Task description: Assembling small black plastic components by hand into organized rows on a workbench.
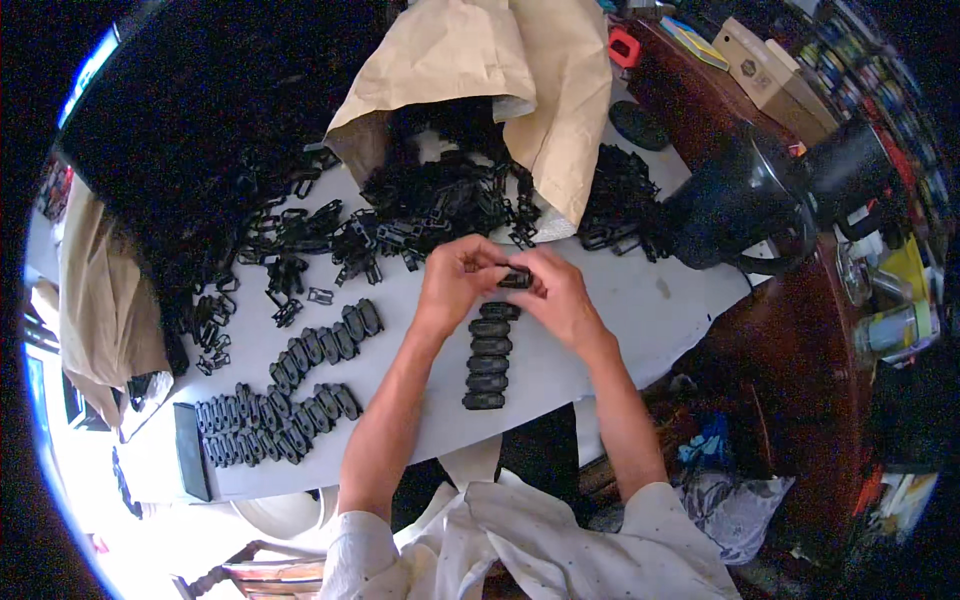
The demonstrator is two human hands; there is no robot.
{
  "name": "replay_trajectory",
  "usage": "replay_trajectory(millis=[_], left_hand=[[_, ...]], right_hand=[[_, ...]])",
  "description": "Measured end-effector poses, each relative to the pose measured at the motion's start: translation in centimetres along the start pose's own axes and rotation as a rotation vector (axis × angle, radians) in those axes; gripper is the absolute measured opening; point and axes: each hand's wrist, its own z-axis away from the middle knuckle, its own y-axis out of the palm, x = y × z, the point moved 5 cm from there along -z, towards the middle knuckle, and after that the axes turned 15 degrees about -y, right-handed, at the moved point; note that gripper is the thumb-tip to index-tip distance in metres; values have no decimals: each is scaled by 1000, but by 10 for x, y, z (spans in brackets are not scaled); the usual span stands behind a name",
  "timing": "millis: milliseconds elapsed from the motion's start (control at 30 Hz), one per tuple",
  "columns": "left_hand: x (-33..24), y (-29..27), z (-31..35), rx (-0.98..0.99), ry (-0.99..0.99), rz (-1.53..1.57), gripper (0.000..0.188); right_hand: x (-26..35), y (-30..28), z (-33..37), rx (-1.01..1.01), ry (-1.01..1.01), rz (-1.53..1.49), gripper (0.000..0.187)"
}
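Both hands meet over the middle of the white table. My right hand (562, 300) pinches a small black plastic part (516, 279) between thumb and fingers. On its other side, my left hand (462, 285) is closed with its thumb and fingertips at the same part. The fingers hide much of its shape. Just below the hands runs a column of several similar black parts (487, 364), lying one behind another. Beyond my hands, a heap of loose black plastic frames (440, 205) spills from the mouth of a brown paper sack (440, 65).
Left of my left forearm, rows of black parts (270, 425) lie beside a dark flat block (192, 450). Another brown sack (105, 300) stands at the far left. To the right are a black rounded object (735, 200), a cardboard box (770, 75) and a dark red-brown surface (815, 330).
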Motion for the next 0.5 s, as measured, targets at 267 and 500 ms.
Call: replay_trajectory(millis=[267,500], left_hand=[[0,-5,5,-300,216,-568,24],[-2,1,6,-298,273,-624,21]], right_hand=[[-1,1,2,35,10,299,31],[-4,8,0,135,55,404,30]])
